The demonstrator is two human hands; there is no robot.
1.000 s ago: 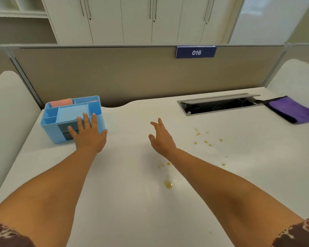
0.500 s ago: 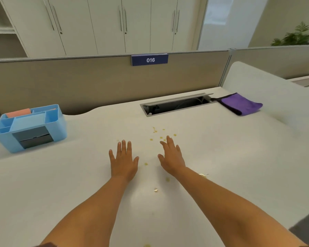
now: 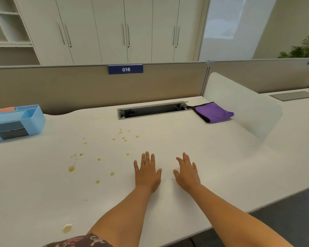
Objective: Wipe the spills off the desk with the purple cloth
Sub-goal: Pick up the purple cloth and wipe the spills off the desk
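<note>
Both hands are hovering flat and empty over the tabletop [image 3: 212, 157], the left hand [image 3: 147, 172] and right hand [image 3: 186, 172] side by side with fingers spread, grasping nothing. The wiping is not yet starting; fetching the cloth looks like the step in hand. The purple cloth [image 3: 213, 112] is lying folded well beyond the right hand, ahead and rightward, calling for a long forward reach. The spills [image 3: 98, 159] are dotting the surface left of the left hand.

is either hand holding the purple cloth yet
No, the purple cloth lies folded at the desk's far right, while the left hand and right hand are both open and empty.
</note>
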